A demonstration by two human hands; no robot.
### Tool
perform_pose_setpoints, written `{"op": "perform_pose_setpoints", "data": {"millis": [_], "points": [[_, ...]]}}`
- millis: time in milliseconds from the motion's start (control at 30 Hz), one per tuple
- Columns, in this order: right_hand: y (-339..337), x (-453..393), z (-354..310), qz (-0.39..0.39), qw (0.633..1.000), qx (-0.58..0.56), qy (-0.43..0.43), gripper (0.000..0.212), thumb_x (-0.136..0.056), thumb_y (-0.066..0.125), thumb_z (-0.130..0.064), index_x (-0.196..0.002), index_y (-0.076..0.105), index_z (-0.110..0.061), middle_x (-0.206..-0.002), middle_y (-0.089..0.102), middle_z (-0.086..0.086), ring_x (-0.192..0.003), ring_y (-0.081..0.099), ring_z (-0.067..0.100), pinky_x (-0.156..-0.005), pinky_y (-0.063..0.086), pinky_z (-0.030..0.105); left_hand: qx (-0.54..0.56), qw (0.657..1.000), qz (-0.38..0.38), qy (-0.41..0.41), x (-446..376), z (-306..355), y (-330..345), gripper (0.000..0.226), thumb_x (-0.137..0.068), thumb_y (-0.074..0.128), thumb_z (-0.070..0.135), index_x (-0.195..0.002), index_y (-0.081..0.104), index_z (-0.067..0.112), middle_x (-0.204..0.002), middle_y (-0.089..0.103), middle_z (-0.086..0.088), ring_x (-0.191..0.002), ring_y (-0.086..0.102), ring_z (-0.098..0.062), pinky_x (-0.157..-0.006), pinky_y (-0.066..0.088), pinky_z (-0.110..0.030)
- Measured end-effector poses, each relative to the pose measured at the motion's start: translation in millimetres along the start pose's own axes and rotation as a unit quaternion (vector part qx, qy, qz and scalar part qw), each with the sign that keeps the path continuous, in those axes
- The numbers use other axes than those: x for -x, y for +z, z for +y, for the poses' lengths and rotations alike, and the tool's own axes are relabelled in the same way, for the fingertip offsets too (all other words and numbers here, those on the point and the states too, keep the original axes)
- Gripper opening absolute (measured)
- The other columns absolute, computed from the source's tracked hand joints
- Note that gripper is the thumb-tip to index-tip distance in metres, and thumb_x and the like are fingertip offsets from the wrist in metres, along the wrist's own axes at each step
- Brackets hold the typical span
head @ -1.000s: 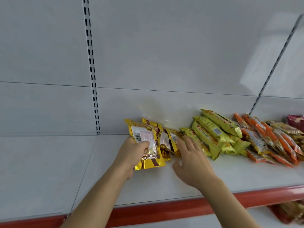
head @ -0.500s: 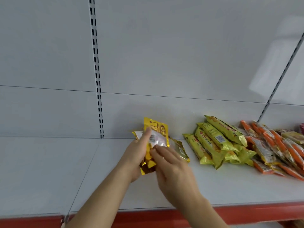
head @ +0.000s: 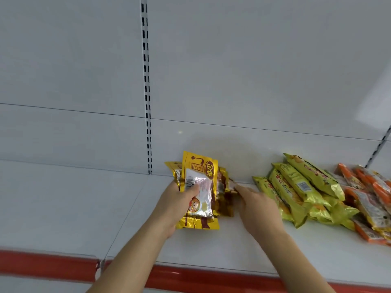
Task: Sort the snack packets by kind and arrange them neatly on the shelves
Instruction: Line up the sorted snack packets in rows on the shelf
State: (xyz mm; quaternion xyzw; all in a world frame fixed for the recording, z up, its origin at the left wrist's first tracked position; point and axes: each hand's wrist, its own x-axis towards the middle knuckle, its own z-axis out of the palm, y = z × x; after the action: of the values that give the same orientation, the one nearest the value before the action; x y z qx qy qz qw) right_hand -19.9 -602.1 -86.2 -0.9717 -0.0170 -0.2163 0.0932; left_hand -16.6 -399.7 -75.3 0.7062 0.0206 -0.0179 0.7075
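My left hand (head: 173, 205) grips a bunch of gold-and-brown snack packets (head: 200, 187), held upright on the white shelf (head: 84, 208), thumb across the front packet's silver label. My right hand (head: 257, 205) is just right of the bunch, fingers stretched toward the edge of the rear packets; whether it touches them is unclear. To the right lies a pile of yellow-green packets (head: 300, 187). Further right lies a pile of orange packets (head: 370, 199).
The shelf has a red front strip (head: 190, 278) and a white back panel with a slotted upright (head: 147, 92). A seam divides the shelf left of my left arm. A second slotted upright (head: 380, 144) stands at the far right.
The gold packets have been gathered from a spread row into one bunch in my left hand. My right hand has come off the front packet and moved to the bunch's right side.
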Motion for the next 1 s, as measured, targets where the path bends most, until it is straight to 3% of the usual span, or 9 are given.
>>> {"op": "perform_pose_setpoints", "data": {"millis": [100,167,233,333,433,567,667,767,1000], "points": [[-5,1,-9,0.181,0.976,-0.110,-0.052,0.034,-0.088,0.066,-0.001,-0.120,0.069,-0.013,-0.103,0.074,0.005,-0.079,0.070,0.035,-0.056,0.056,0.039,0.001,0.999,0.034,0.001,0,-4,-8,0.030,-0.087,0.072,0.042,-0.116,0.070,0.034,-0.109,0.078,0.009,-0.109,0.072,-0.020,-0.104,0.054,-0.053],[-7,6,-27,0.229,0.952,-0.151,-0.134,0.035,-0.091,0.063,0.000,-0.124,0.067,-0.010,-0.123,0.069,0.006,-0.101,0.068,0.031,-0.074,0.059,0.041,0.034,0.998,0.057,-0.006,5,-2,-14,0.021,-0.096,0.069,0.034,-0.117,0.070,0.032,-0.113,0.077,0.006,-0.112,0.071,-0.022,-0.106,0.052,-0.054],[0,15,-51,0.177,0.949,-0.166,-0.203,0.038,-0.092,0.055,-0.005,-0.129,0.063,-0.012,-0.141,0.057,0.008,-0.126,0.055,0.031,-0.096,0.053,0.043,0.082,0.995,0.056,-0.021,9,1,-21,0.016,-0.102,0.064,0.030,-0.114,0.074,0.027,-0.109,0.080,-0.001,-0.106,0.075,-0.027,-0.098,0.057,-0.051],[20,35,-84,0.032,0.957,-0.160,-0.239,0.052,-0.097,0.040,-0.025,-0.150,0.042,-0.023,-0.160,0.032,0.006,-0.149,0.026,0.030,-0.113,0.038,0.051,0.167,0.983,0.049,-0.059,19,9,-36,0.033,-0.102,0.060,0.044,-0.112,0.078,0.018,-0.101,0.081,-0.011,-0.091,0.079,-0.030,-0.081,0.061,-0.045],[24,44,-112,-0.014,0.946,-0.218,-0.239,0.057,-0.098,0.030,-0.036,-0.154,0.035,-0.027,-0.164,0.023,-0.003,-0.153,0.012,0.017,-0.122,0.025,0.037,0.131,0.990,0.051,-0.028,29,7,-60,0.031,-0.102,0.060,0.046,-0.114,0.077,0.023,-0.106,0.081,-0.006,-0.099,0.078,-0.026,-0.096,0.058,-0.054],[15,43,-161,0.031,0.935,-0.306,-0.175,0.044,-0.102,0.040,-0.043,-0.140,0.056,-0.027,-0.151,0.043,-0.012,-0.140,0.035,0.004,-0.111,0.032,0.018,0.084,0.993,0.071,0.040,45,3,-111,0.020,-0.104,0.060,0.025,-0.119,0.074,0.024,-0.108,0.080,-0.001,-0.101,0.077,-0.022,-0.096,0.059,-0.052],[12,42,-205,-0.019,0.927,-0.373,-0.035,0.046,-0.096,0.058,-0.045,-0.139,0.050,-0.031,-0.132,0.056,-0.018,-0.111,0.054,-0.005,-0.089,0.049,0.021,0.076,0.992,0.091,0.051,59,1,-158,0.020,-0.102,0.064,0.030,-0.119,0.072,0.028,-0.108,0.080,0.007,-0.100,0.077,-0.012,-0.089,0.061,-0.036],[14,47,-259,-0.107,0.882,-0.459,0.019,0.013,-0.093,0.066,-0.037,-0.106,0.064,-0.035,-0.086,0.074,-0.010,-0.078,0.068,0.003,-0.075,0.056,0.033,0.053,0.990,0.116,0.056,73,-1,-212,0.026,-0.096,0.070,0.041,-0.120,0.073,0.032,-0.109,0.079,0.013,-0.107,0.074,-0.011,-0.104,0.055,-0.045],[34,57,-373,-0.149,0.830,-0.533,0.065,0.012,-0.093,0.069,-0.031,-0.101,0.068,-0.022,-0.071,0.075,-0.001,-0.067,0.073,0.013,-0.075,0.060,0.041,0.071,0.997,0.038,0.002,96,-5,-334,0.039,-0.090,0.079,0.033,-0.127,0.067,0.037,-0.120,0.077,0.011,-0.117,0.071,-0.015,-0.107,0.051,-0.050]]}}
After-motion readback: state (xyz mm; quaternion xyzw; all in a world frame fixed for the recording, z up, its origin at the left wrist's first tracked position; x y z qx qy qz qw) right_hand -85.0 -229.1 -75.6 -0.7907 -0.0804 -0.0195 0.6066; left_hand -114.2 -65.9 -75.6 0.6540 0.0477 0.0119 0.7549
